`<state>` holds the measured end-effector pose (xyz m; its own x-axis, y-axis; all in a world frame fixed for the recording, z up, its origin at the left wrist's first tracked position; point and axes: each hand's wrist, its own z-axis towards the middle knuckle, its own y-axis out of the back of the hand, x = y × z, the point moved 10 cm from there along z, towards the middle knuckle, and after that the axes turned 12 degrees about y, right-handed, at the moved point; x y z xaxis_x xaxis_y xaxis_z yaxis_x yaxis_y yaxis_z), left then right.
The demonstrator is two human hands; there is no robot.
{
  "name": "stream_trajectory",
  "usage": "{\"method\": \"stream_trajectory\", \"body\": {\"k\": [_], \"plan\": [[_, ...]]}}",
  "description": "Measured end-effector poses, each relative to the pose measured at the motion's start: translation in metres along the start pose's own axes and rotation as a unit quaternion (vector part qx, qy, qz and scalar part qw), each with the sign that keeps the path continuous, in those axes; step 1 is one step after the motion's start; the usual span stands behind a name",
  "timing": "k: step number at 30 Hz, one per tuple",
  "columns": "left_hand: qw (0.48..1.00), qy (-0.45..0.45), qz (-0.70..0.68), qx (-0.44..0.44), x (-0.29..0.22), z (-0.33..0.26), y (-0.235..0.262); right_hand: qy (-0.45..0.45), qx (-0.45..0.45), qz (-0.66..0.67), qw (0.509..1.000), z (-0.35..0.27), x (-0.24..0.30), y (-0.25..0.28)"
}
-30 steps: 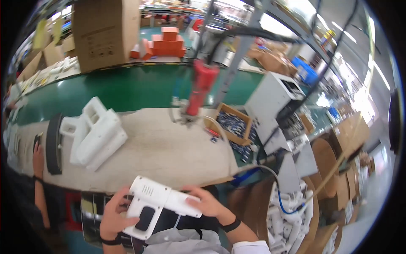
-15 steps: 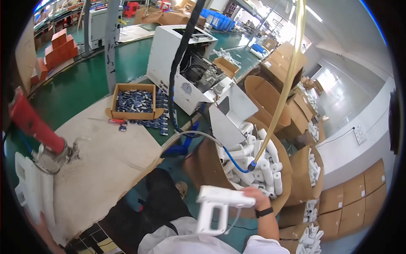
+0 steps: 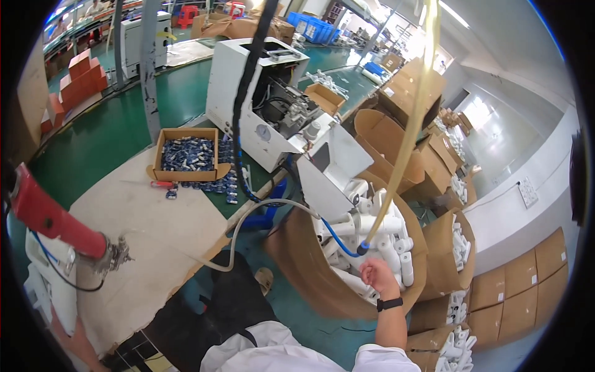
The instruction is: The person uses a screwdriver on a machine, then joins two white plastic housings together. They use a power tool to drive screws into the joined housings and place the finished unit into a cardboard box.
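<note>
My right hand (image 3: 379,277) is above the near side of a large cardboard box (image 3: 297,273), its fingers curled and nothing visible in them. The box is heaped with white plastic gun-shaped housings (image 3: 389,251), lying at all angles. At the far left, my left hand (image 3: 64,332) grips the lower end of another white plastic housing (image 3: 54,291) at the table's edge. Part of that hand is hidden by the housing. Above it, a red-armed tool with a metal head (image 3: 62,226) leans in from the left.
A pale board (image 3: 142,248) covers the table. On it stands a carton of small blue parts (image 3: 189,155), beside a red-handled screwdriver (image 3: 162,184). A white machine (image 3: 248,111) with open insides stands behind the box. A yellowish hose (image 3: 409,142) hangs over the box, joined to a blue tube.
My right hand has let go of the white housing it held and moved slightly up, over the box. The view has shifted a little; the red tool appears lower over the left housing.
</note>
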<state>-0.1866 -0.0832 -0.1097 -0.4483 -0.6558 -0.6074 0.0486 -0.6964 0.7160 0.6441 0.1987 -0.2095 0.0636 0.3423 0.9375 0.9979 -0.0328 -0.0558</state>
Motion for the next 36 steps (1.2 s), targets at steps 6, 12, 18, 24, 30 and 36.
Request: {"method": "stream_trajectory", "body": {"k": [6,12,18,24,30,36], "plan": [[0.996,-0.089,-0.02,0.025,-0.041,-0.073,0.011,0.018,0.455,-0.098,0.885,-0.061,0.094,-0.245],[0.996,-0.054,-0.045,0.046,-0.088,-0.109,-0.038,0.252,0.581,-0.189,0.75,-0.115,0.159,-0.419],[0.991,-0.058,0.015,0.121,-0.142,-0.144,-0.05,0.596,0.249,-0.128,0.753,-0.103,0.226,-0.547],[0.926,-0.2,-0.016,0.319,-0.198,-0.165,-0.071,0.448,0.339,-0.062,0.825,-0.059,0.225,-0.666],[0.875,-0.399,0.113,0.249,-0.237,-0.127,-0.086,0.512,0.259,0.015,0.819,-0.04,0.247,-0.632],[0.821,-0.416,0.247,0.303,-0.261,-0.096,-0.156,0.536,0.185,0.084,0.819,-0.065,0.28,-0.565]]}}
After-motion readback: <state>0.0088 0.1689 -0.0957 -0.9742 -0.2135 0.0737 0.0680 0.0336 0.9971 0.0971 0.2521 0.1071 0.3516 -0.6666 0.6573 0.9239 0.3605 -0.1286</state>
